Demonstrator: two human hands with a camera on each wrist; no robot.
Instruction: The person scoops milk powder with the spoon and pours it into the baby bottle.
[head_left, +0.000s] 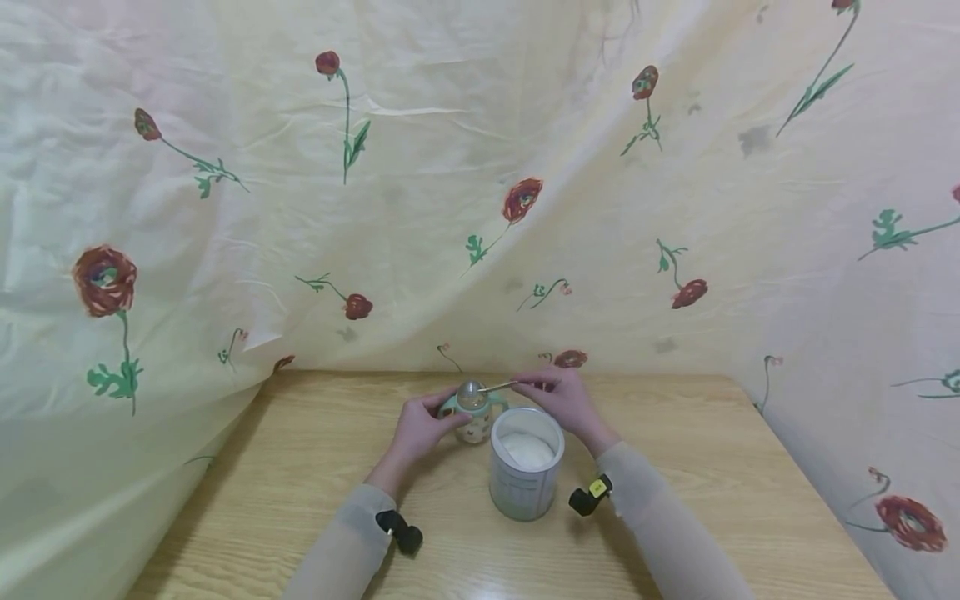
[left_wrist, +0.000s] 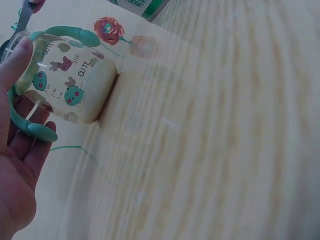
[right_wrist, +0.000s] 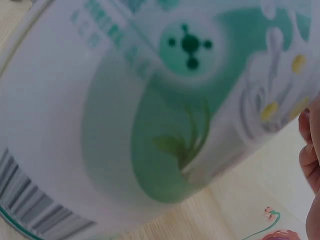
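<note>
A clear baby bottle (head_left: 474,429) with green side handles and animal prints stands on the table. My left hand (head_left: 422,427) grips it near the collar, the thumb (left_wrist: 17,62) lying along its upper part in the left wrist view. Pale contents show at the bottle's base. My right hand (head_left: 551,396) pinches a thin spoon (head_left: 497,387) by the handle end, and its head overlaps the bottle's top. A dark length of the spoon (left_wrist: 23,19) also shows in the left wrist view. Just below the right hand stands a lidless can (head_left: 525,487) with white powder (head_left: 527,450) inside.
The wooden table (head_left: 300,475) runs back to a flowered cloth (head_left: 420,250) that hangs behind it and at both sides. The can (right_wrist: 115,100) fills most of the right wrist view, close to the right forearm.
</note>
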